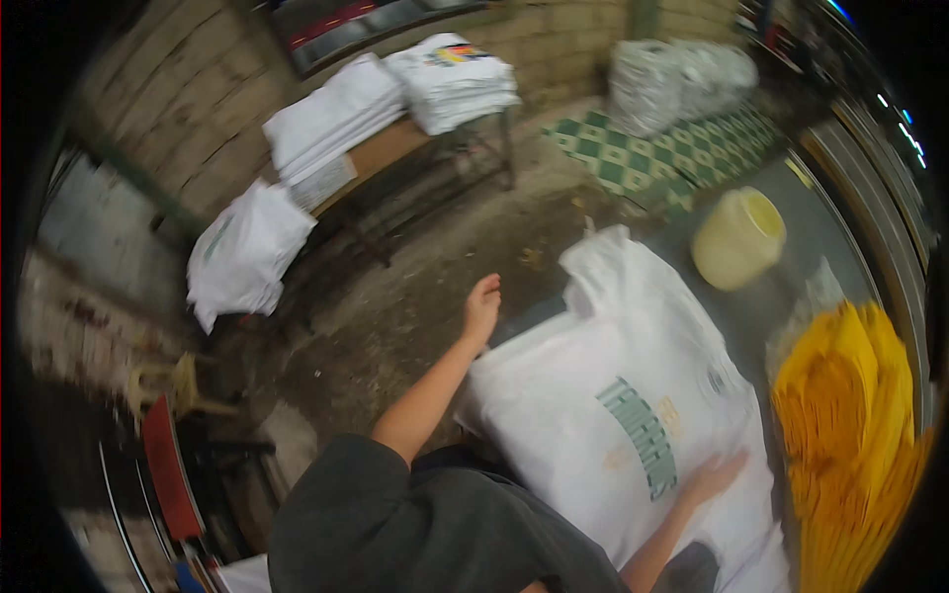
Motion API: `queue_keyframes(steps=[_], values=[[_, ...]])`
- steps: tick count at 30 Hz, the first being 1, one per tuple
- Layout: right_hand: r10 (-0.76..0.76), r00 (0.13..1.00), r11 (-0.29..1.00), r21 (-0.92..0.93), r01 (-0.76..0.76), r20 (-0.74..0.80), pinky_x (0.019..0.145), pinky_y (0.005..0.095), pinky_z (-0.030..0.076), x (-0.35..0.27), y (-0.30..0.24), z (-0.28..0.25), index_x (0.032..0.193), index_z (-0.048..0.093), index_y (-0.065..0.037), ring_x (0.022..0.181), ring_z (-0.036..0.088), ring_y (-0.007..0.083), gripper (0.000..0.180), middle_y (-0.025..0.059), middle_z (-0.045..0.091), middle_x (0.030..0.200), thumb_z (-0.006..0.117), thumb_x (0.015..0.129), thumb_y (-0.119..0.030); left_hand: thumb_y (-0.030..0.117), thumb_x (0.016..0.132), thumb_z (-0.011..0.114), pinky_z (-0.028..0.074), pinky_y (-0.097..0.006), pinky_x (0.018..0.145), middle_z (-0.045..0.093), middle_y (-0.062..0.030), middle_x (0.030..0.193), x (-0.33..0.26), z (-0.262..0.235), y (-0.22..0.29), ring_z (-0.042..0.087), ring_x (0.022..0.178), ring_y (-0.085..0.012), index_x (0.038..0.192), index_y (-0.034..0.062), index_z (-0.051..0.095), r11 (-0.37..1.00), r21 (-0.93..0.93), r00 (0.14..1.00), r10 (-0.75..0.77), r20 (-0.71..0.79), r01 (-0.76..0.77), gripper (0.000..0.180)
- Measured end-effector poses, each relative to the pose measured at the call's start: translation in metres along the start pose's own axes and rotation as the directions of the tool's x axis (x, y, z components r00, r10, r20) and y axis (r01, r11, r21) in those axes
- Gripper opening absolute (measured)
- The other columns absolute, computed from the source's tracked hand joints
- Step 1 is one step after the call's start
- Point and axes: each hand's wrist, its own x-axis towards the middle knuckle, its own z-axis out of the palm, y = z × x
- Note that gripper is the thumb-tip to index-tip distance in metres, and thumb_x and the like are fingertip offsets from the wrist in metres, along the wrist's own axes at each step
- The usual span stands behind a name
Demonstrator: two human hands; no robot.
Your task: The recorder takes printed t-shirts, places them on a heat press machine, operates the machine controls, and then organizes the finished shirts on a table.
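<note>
A white T-shirt (563, 395) with green lettering and pale yellow marks is spread over the grey table in front of me, on what looks like a pile of white shirts. My right hand (717, 479) lies flat on it, to the right of the lettering, slightly smeared by motion. Beyond the shirt's left edge, my left hand (481, 308) is held out with nothing visible in it. Its fingers look loosely extended and somewhat blurred. A sleeve of the shirt points away from me at the far end.
Bright yellow folded cloth (845, 415) lies right of the shirt, near a pale yellow plastic container (739, 237). Stacked white shirts (336, 109) sit on a bench (386, 153) at far left. Clear plastic-wrapped bundles (677, 79) rest on a green patterned mat (633, 158). A stool (183, 390) stands left.
</note>
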Motion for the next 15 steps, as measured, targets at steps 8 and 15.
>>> queue_keyframes(steps=[8, 15], values=[[-0.564, 0.739, 0.803, 0.452, 0.389, 0.367, 0.105, 0.0449, 0.017, -0.078, -0.273, 0.085, 0.135, 0.029, -0.003, 0.129, 0.024, 0.0358, 0.049, 0.0219, 0.022, 0.141, 0.039, 0.092, -0.023, 0.016, 0.078, 0.054, 0.043, -0.038, 0.084, 0.051, -0.0176, 0.116, -0.058, -0.22, -0.053, 0.052, 0.103, -0.0308, 0.112, 0.0057, 0.054, 0.707, 0.702, 0.966, -0.233, 0.112, 0.09, 0.036], [-0.683, 0.686, 0.636, 0.666, 0.39, 0.251, 0.101, 0.0421, 0.028, -0.148, -0.426, 0.088, 0.128, 0.038, -0.003, 0.123, 0.032, 0.0392, 0.044, 0.0225, 0.028, 0.137, 0.049, 0.085, -0.009, 0.023, 0.089, 0.039, 0.044, -0.043, 0.073, 0.06, -0.0199, 0.099, -0.168, -0.442, -0.194, 0.057, 0.082, -0.0309, 0.109, -0.0051, 0.055, 0.285, 0.735, 0.577, -0.798, -0.174, 0.615, 0.038]])
